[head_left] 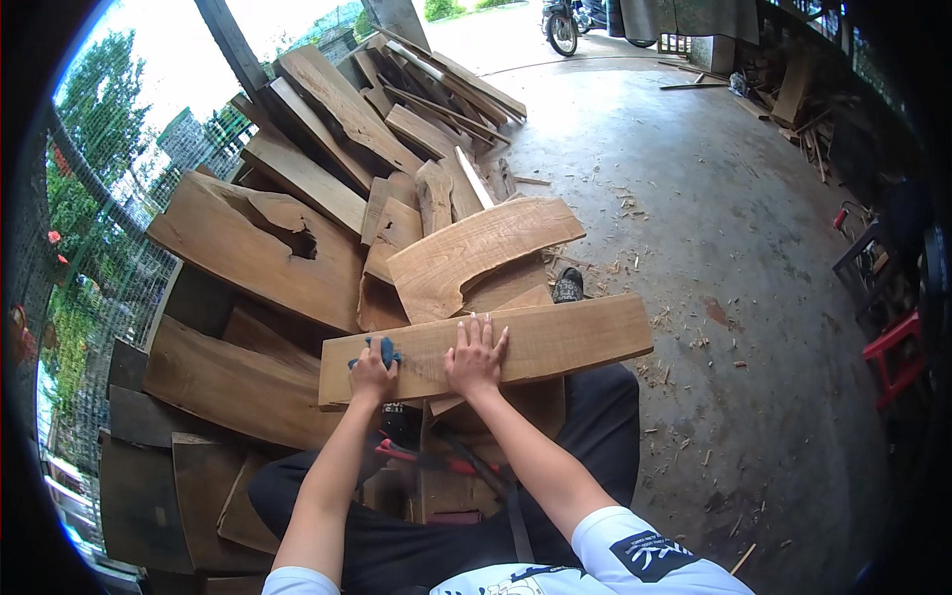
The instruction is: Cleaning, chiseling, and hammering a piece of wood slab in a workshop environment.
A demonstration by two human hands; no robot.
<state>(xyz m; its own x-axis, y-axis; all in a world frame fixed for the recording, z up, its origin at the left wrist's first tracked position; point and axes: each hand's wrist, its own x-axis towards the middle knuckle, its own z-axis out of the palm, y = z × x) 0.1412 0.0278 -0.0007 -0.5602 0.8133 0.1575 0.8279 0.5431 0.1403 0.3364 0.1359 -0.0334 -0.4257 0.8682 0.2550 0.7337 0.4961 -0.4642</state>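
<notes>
A long light-brown board [565, 337] lies across in front of me, over other wood pieces. My left hand [373, 379] is closed around a small blue object [387, 351] on the board's left part; the fingers cover much of it, so its kind cannot be told. Flat on the board's middle rests my right hand [476, 357], fingers spread and pointing away from me, with nothing in it. Just beyond the board, a curved wood slab [486, 248] leans on other pieces.
Stacked slabs fill the left, including one with a dark hole [258, 248]. A red-handled tool [397, 452] lies between my legs, partly hidden. Wood chips [630, 203] litter the concrete floor [773, 327]. A red plastic stool [894, 357] stands at right; a motorbike [562, 30] is far off.
</notes>
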